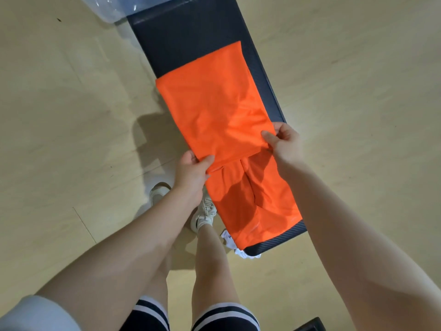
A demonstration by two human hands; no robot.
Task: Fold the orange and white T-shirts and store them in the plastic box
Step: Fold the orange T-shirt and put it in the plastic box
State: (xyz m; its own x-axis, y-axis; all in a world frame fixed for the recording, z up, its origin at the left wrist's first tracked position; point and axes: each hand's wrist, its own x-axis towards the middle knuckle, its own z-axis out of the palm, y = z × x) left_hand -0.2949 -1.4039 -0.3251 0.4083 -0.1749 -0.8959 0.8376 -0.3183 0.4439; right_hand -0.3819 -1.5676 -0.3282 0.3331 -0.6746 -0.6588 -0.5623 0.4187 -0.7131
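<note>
Head | both hands point(191, 173) point(285, 142) pinch orange T-shirt point(214, 103) | white T-shirt point(232, 242) beneath bench point(181, 37)

bench far end point(181, 32): bare | plastic box point(112, 7): beyond it, top left | orange T-shirt point(214, 103): covers near half

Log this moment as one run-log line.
step: folding orange T-shirt on bench | left hand: gripping edge | right hand: gripping edge | white T-shirt: under the near end of the bench | plastic box: far end
</note>
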